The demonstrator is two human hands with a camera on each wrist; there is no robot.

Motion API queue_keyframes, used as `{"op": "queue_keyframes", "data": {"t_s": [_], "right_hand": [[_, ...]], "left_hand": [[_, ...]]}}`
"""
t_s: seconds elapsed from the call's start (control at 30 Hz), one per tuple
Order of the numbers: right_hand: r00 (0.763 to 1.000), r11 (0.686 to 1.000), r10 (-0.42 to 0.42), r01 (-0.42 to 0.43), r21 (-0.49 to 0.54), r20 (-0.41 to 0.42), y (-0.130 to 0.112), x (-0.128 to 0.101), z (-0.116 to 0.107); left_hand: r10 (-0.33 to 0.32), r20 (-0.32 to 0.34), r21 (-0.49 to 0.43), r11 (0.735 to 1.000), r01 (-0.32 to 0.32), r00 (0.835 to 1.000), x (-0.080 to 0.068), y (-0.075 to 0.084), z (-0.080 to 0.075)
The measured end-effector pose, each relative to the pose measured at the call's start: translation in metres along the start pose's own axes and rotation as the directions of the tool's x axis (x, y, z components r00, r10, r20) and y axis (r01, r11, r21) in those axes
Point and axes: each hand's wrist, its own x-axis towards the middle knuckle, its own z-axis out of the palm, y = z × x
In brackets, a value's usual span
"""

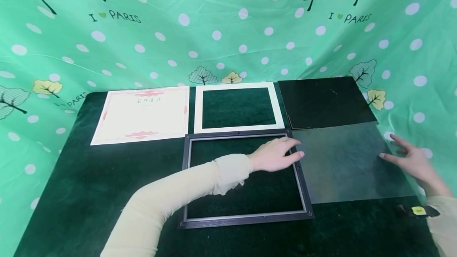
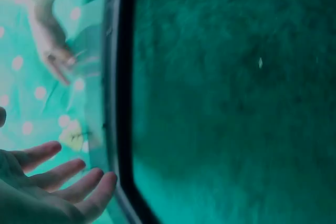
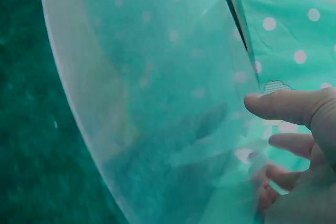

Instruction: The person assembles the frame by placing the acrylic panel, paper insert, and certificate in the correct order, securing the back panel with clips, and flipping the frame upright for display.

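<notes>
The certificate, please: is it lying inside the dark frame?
No, the certificate lies flat left of the white mat, outside the dark frame.

The left hand (image 1: 276, 154) covers part of the dark frame's (image 1: 246, 219) right rail, and its sleeve hides some of the felt inside. The small print on the certificate (image 1: 143, 115) is too small to read. In the right wrist view the clear sheet (image 3: 157, 103) is blurred and cut off by the top edge, and the right hand (image 3: 299, 150) runs off the right edge.

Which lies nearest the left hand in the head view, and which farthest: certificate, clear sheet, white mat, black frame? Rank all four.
1. Black frame, under the left hand.
2. Clear sheet, just right.
3. White mat, behind.
4. Certificate, far left.
</notes>
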Motion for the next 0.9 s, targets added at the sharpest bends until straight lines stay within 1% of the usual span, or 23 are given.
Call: {"op": "queue_keyframes", "data": {"t_s": [0.03, 0.07, 0.1, 0.17, 0.23, 0.33, 0.4, 0.47, 0.57, 0.67, 0.73, 0.8, 0.9], "right_hand": [[0.999, 1.000, -0.009, 0.008, -0.030, -0.031, 0.007, 0.003, 0.000], [0.998, 0.998, -0.028, 0.025, -0.052, -0.048, 0.007, 0.002, -0.001], [0.996, 0.996, -0.053, 0.048, -0.075, -0.067, 0.014, 0.004, -0.001], [0.991, 0.991, -0.113, 0.107, -0.082, -0.073, 0.008, -0.002, -0.005], [0.988, 0.988, -0.134, 0.127, -0.085, -0.077, -0.001, -0.010, -0.008], [0.987, 0.990, -0.136, 0.134, -0.032, -0.085, -0.014, -0.023, -0.012], [0.987, 0.993, -0.114, 0.116, 0.008, -0.113, -0.013, -0.029, -0.014], [0.985, 0.990, -0.098, 0.111, 0.083, -0.145, -0.010, -0.032, -0.017], [0.978, 0.974, -0.076, 0.114, 0.196, -0.193, -0.001, -0.035, -0.022], [0.973, 0.951, -0.058, 0.122, 0.284, -0.223, 0.009, -0.035, -0.026], [0.970, 0.944, -0.044, 0.119, 0.307, -0.240, 0.015, -0.034, -0.027], [0.964, 0.934, -0.043, 0.132, 0.331, -0.263, 0.020, -0.033, -0.029], [0.956, 0.916, -0.044, 0.155, 0.370, -0.289, 0.023, -0.033, -0.032]], "left_hand": [[-0.003, 0.006, 0.005, 1.000, 0.003, 1.000, 0.001, 0.002, 0.004], [-0.005, 0.011, 0.014, 1.000, 0.005, 1.000, 0.002, 0.003, 0.007], [-0.007, 0.011, 0.024, 1.000, 0.007, 1.000, 0.003, 0.003, 0.011], [-0.010, 0.006, 0.042, 0.999, 0.010, 1.000, 0.004, 0.005, 0.017], [-0.017, -0.003, 0.067, 0.998, 0.017, 1.000, 0.005, 0.005, 0.024], [-0.021, -0.005, 0.116, 0.993, 0.022, 1.000, 0.008, 0.007, 0.034], [-0.027, -0.005, 0.155, 0.988, 0.028, 1.000, 0.010, 0.008, 0.039], [-0.033, -0.016, 0.177, 0.984, 0.035, 0.999, 0.013, 0.010, 0.044], [-0.060, -0.058, 0.193, 0.979, 0.070, 0.996, 0.019, 0.012, 0.048], [-0.119, -0.103, 0.194, 0.971, 0.137, 0.988, 0.025, 0.012, 0.051], [-0.160, -0.126, 0.199, 0.963, 0.183, 0.979, 0.028, 0.011, 0.054], [-0.187, -0.140, 0.211, 0.954, 0.214, 0.972, 0.031, 0.012, 0.055], [-0.194, -0.143, 0.249, 0.942, 0.225, 0.971, 0.035, 0.013, 0.056]]}}
